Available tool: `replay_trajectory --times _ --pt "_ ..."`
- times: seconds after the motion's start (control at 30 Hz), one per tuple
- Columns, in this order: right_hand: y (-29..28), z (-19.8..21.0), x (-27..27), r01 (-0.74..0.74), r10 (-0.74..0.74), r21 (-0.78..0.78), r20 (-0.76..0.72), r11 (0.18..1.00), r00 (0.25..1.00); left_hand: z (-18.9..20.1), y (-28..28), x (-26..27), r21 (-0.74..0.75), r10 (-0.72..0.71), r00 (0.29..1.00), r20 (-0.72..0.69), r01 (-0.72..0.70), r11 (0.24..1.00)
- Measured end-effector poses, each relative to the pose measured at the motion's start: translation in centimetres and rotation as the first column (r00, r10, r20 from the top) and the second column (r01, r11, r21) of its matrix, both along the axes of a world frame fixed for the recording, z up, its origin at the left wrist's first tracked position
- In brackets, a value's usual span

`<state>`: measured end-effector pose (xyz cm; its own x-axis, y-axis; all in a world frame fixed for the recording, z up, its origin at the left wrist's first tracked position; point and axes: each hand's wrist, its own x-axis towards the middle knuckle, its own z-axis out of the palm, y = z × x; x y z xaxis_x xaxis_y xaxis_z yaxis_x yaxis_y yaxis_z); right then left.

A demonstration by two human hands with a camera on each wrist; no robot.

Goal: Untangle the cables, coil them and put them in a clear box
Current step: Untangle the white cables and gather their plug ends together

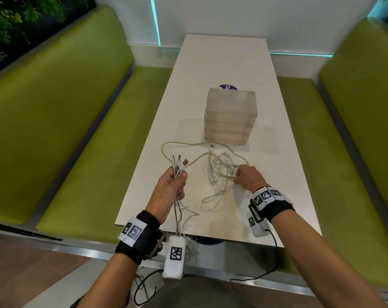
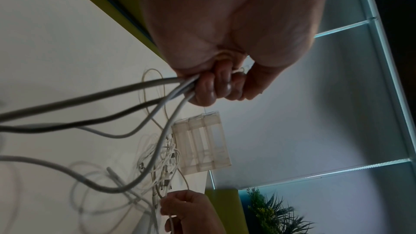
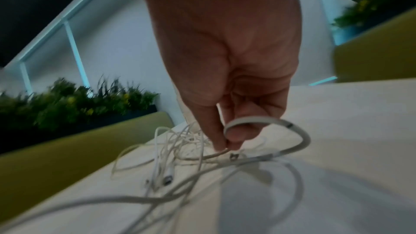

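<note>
A tangle of white cables point(image 1: 219, 170) lies on the white table point(image 1: 224, 63), with a yellowish cable point(image 1: 184, 144) looping out to the left. My left hand point(image 1: 173, 187) is raised at the table's left edge and grips a bundle of several cables point(image 2: 175, 84), their USB plugs point(image 1: 179, 162) sticking up above the fist. My right hand point(image 1: 247, 177) reaches into the tangle's right side and pinches a yellowish cable point(image 3: 216, 154) between thumb and fingertips. A stack of clear boxes point(image 1: 229, 116) stands just beyond the tangle, also seen as the clear boxes point(image 2: 202, 143) in the left wrist view.
Green benches point(image 1: 61, 121) flank the table on both sides. A purple sticker point(image 1: 227, 87) shows behind the stack. Cable ends hang over the table's near edge point(image 1: 188, 236). Plants point(image 3: 74, 99) line the wall.
</note>
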<state>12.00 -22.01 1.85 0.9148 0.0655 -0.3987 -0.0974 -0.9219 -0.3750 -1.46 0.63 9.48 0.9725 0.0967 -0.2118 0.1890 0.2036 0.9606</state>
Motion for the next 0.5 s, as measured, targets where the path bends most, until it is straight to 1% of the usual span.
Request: replay_trajectory --times 0.07,0.13,0.17,0.23,0.27,0.37,0.5 --pt "-0.3 -0.1 0.1 0.126 -0.132 0.121 0.046 0.985 0.99 0.0 -0.1 0.0 -0.003 0.004 1.0 -0.004 -0.004 1.0" --pt "-0.6 0.3 0.0 0.235 -0.278 0.345 0.08 0.909 0.957 0.0 -0.1 0.1 -0.009 0.013 1.0 -0.011 -0.013 1.0" --pt "-0.6 0.8 -0.2 0.245 -0.318 0.453 0.092 0.857 0.944 0.0 -0.1 0.1 -0.014 0.019 1.0 -0.015 -0.019 1.0" --pt "-0.6 1.9 -0.7 0.2 -0.362 0.615 0.149 0.763 0.92 0.0 -0.2 0.3 -0.02 0.029 0.999 -0.024 -0.029 0.999" --pt "-0.5 2.6 -1.0 0.17 -0.38 0.671 0.179 0.722 0.908 0.0 -0.3 0.4 -0.02 0.032 0.999 -0.028 -0.032 0.999" --pt "-0.4 4.4 -1.5 0.109 -0.419 0.767 0.219 0.632 0.881 -0.1 -0.3 0.6 -0.018 0.026 0.999 -0.032 -0.026 0.999" --pt "-0.5 6.4 -2.1 0.05 -0.421 0.872 0.184 0.486 0.888 0.0 -0.5 0.5 -0.021 0.017 0.999 -0.033 -0.018 1.0"
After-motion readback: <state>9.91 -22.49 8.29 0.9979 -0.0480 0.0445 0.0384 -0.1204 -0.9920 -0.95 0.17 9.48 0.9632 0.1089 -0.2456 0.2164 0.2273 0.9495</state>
